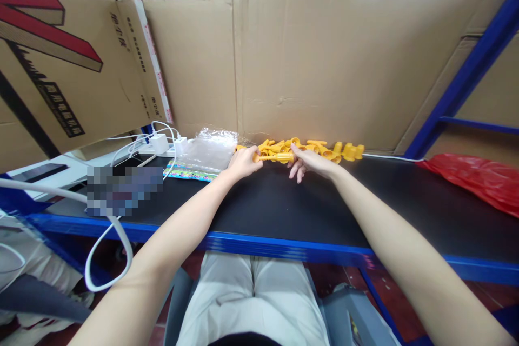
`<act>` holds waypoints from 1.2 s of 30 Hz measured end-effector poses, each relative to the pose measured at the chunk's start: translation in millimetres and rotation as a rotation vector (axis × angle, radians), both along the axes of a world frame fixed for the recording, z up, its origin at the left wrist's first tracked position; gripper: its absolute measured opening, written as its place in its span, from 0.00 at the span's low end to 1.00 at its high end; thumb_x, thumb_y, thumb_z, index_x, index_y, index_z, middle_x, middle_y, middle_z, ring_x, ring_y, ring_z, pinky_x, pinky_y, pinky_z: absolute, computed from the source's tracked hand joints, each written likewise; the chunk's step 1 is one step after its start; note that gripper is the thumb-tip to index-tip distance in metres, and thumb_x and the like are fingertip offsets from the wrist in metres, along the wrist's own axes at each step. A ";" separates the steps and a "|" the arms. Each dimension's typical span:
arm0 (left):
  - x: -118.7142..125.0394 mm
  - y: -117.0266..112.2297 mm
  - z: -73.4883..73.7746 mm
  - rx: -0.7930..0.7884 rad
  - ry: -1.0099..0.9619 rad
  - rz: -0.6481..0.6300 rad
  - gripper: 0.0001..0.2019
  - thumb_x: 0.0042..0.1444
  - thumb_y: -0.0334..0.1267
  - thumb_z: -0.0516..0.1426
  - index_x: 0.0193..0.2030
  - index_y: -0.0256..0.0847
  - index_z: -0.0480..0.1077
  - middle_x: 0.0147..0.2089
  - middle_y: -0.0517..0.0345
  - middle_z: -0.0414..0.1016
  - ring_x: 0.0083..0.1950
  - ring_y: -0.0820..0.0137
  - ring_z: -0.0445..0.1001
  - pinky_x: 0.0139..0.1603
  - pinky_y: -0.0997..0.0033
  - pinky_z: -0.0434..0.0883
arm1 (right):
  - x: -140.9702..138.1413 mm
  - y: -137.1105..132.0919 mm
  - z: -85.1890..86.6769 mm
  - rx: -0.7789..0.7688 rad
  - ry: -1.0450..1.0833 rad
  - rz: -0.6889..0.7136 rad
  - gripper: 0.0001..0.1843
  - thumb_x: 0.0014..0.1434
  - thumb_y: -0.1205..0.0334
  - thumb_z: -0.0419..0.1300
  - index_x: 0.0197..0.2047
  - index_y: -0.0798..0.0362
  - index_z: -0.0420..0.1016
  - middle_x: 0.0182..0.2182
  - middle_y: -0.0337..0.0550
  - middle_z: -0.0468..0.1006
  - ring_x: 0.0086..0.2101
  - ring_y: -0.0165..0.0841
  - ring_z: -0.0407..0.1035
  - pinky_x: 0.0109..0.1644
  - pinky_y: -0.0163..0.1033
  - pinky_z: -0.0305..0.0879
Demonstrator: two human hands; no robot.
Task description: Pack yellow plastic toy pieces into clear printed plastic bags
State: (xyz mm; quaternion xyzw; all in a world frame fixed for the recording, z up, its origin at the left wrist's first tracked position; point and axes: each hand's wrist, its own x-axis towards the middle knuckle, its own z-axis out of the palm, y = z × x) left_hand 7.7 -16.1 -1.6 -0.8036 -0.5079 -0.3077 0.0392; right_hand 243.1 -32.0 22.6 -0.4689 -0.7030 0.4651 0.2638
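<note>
A pile of several small yellow plastic parts (pixel 324 150) lies at the back of the black tabletop (pixel 284 200), against a cardboard wall. My left hand (pixel 242 163) is closed around one end of a long yellow piece (pixel 277 157). My right hand (pixel 308 162) pinches the other end with thumb and forefinger, its other fingers hanging loose. Both arms reach forward over the table's blue front edge.
A clear plastic bag (pixel 208 150) lies left of my hands over a colourful card (pixel 188 174). White chargers and cables (pixel 160 144) sit further left. A red plastic bag (pixel 478 179) lies at the right. Cardboard sheets (pixel 324 59) and blue shelf posts (pixel 466 75) enclose the space.
</note>
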 end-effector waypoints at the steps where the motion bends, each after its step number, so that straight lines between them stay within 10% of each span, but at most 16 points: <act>1: -0.1 0.5 -0.1 0.001 0.001 -0.003 0.12 0.48 0.43 0.55 0.39 0.42 0.68 0.31 0.56 0.73 0.32 0.67 0.71 0.35 0.70 0.66 | 2.6 0.1 0.8 -0.028 0.004 0.044 0.33 0.56 0.36 0.42 0.35 0.60 0.69 0.25 0.54 0.77 0.18 0.29 0.70 0.23 0.33 0.67; 8: 1.6 2.3 -1.4 0.021 -0.003 -0.021 0.13 0.48 0.42 0.56 0.40 0.41 0.68 0.29 0.57 0.72 0.31 0.68 0.71 0.36 0.70 0.66 | 15.3 -1.1 2.6 -0.021 0.088 0.088 0.28 0.53 0.54 0.60 0.55 0.52 0.59 0.47 0.52 0.72 0.33 0.31 0.74 0.41 0.40 0.72; 22: 3.8 -3.2 0.3 0.013 -0.001 -0.025 0.13 0.47 0.41 0.56 0.40 0.42 0.68 0.29 0.58 0.73 0.31 0.68 0.71 0.34 0.71 0.65 | 2.1 4.4 -3.0 0.100 0.064 -0.099 0.26 0.54 0.40 0.51 0.27 0.57 0.65 0.16 0.48 0.73 0.15 0.29 0.66 0.18 0.33 0.64; 30: 1.7 2.3 -0.7 -0.002 0.000 0.002 0.13 0.47 0.42 0.56 0.40 0.42 0.68 0.29 0.58 0.72 0.31 0.68 0.71 0.35 0.71 0.65 | 8.4 1.3 1.8 0.170 0.067 0.007 0.29 0.46 0.54 0.65 0.50 0.52 0.62 0.38 0.45 0.76 0.29 0.30 0.73 0.35 0.37 0.71; 36: 0.2 -1.4 2.3 0.013 -0.006 -0.014 0.13 0.47 0.41 0.56 0.39 0.42 0.68 0.30 0.57 0.73 0.32 0.68 0.71 0.35 0.70 0.65 | 6.1 0.5 0.6 0.202 0.066 -0.003 0.24 0.47 0.51 0.64 0.44 0.56 0.67 0.33 0.47 0.78 0.25 0.30 0.72 0.39 0.41 0.70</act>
